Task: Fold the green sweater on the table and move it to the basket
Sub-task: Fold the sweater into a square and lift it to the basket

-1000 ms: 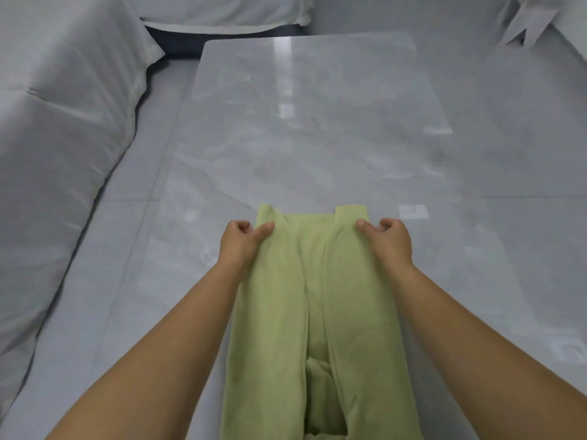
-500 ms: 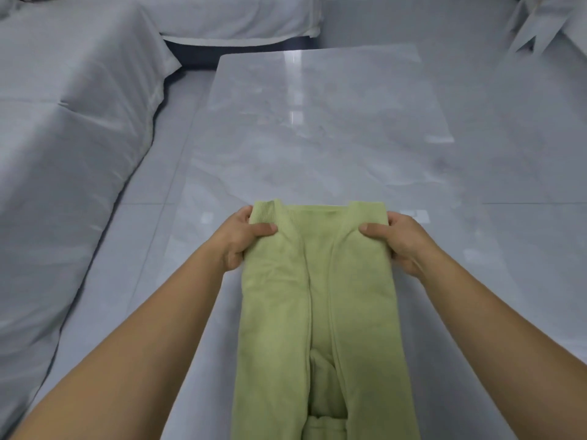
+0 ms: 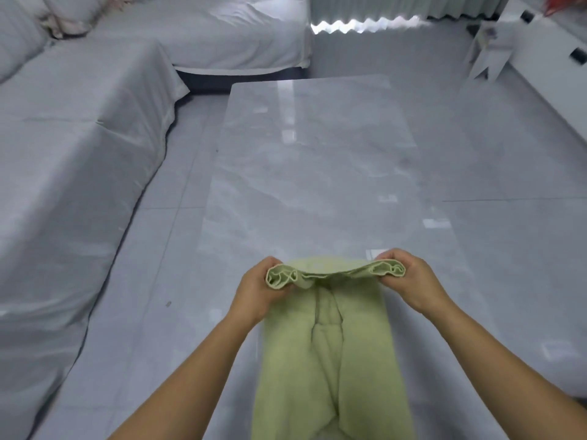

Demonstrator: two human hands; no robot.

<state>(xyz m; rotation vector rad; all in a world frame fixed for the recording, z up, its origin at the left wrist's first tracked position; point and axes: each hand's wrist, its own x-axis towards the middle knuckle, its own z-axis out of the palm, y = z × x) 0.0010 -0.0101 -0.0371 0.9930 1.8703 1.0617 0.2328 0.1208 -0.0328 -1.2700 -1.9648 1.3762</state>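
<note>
Grip: left hand (image 3: pixel 254 290) holds the far-left corner of the green sweater (image 3: pixel 317 376), thumb and curled fingers pinching a bunched roll of knit. Right hand (image 3: pixel 413 281) does the same at the far-right corner. Both corners are raised off the surface. The far edge hangs between the two hands in a shallow sag, its layered rim turned toward the camera.

Count: 2 hands, both bare, both holding cloth. 1 sweater. 1 table (image 3: pixel 311 173).

Sweater: a long narrow strip with both sides folded inward. The two flaps meet along a crease down the middle, with a small pucker just below the raised edge. It runs from the hands toward the near edge of the view, where it is cut off. The near part lies flat on the table. The far end is lifted.

Table: glossy pale grey top, long axis running near to far, with light streaks reflected on it. The sweater takes up its near end, centred.

Surroundings: 2 seats draped in white sheet, a long seat (image 3: pixel 79 154) along the left and a far seat (image 3: pixel 228 36) beyond the table's far-left corner. 1 patterned cushion (image 3: pixel 63 14) at far left. 1 white cabinet (image 3: pixel 546 58) at far right. Grey tiled floor (image 3: pixel 508 249) all round, with 1 small dark speck (image 3: pixel 168 303) left of the table.

In the way: the two forearms cross the near corners of the view and cover part of the sweater's long edges. The raised edge hides a strip of tabletop behind it.
</note>
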